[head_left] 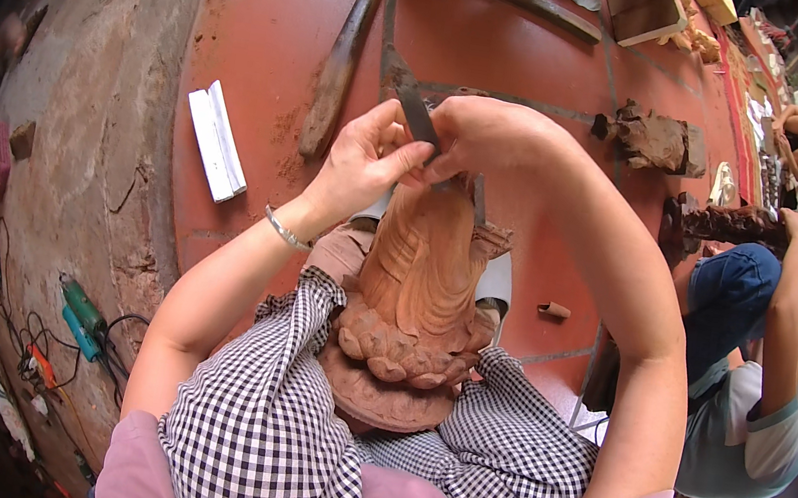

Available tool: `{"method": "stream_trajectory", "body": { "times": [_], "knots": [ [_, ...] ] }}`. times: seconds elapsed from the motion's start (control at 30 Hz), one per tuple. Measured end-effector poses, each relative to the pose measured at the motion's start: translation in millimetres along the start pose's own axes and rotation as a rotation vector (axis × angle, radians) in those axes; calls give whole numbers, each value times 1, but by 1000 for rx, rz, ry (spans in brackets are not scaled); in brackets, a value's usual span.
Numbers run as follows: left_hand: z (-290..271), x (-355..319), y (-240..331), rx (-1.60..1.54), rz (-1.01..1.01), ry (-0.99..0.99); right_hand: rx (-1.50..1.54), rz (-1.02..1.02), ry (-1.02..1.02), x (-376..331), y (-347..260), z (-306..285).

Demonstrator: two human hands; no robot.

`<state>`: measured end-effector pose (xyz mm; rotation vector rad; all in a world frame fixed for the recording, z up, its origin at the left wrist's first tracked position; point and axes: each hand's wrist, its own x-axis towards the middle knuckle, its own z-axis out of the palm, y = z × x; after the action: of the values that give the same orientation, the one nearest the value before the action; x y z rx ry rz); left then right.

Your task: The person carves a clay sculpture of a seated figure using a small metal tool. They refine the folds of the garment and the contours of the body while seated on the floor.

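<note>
A carved reddish wooden statue (422, 262) with draped folds and a lotus-petal base stands between my knees, its base toward me. Over its far top end both my hands meet. Pinched by my left hand (360, 158), a dark flat strip (417, 115) slants up and away; its exact kind is unclear. My right hand (485, 134) bends in from the right, closed with its thumb and fingertips at the strip's right edge. Those fingers are partly hidden behind the wrist and knuckles. The statue's top is covered by my hands.
Left lie a wooden mallet-like club (340, 70) and folded white paper (217, 139). Green power tools (82, 318) with cords rest on concrete. Rough wood (657, 142) and a wood scrap (553, 311) lie right, near a seated co-worker (743, 395) holding dark carved wood (735, 225).
</note>
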<state>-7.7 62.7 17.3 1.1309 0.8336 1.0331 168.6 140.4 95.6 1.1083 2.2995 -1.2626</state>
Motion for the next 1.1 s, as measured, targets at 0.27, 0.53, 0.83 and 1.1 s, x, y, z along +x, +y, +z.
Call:
{"method": "stream_trajectory", "body": {
  "times": [0.27, 0.53, 0.83, 1.1],
  "knots": [
    [-10, 15, -7, 2, -83, -26, -27, 262, 19, 17, -8, -4],
    [-6, 11, -14, -34, -95, 29, -69, 263, -35, 17, -8, -4],
    [7, -4, -7, -92, -110, 55, -124, 153, -96, 8, -10, -4],
    [13, 4, 15, 182, 57, -1, 174, 177, 33, -26, -10, -6]
  ]
}}
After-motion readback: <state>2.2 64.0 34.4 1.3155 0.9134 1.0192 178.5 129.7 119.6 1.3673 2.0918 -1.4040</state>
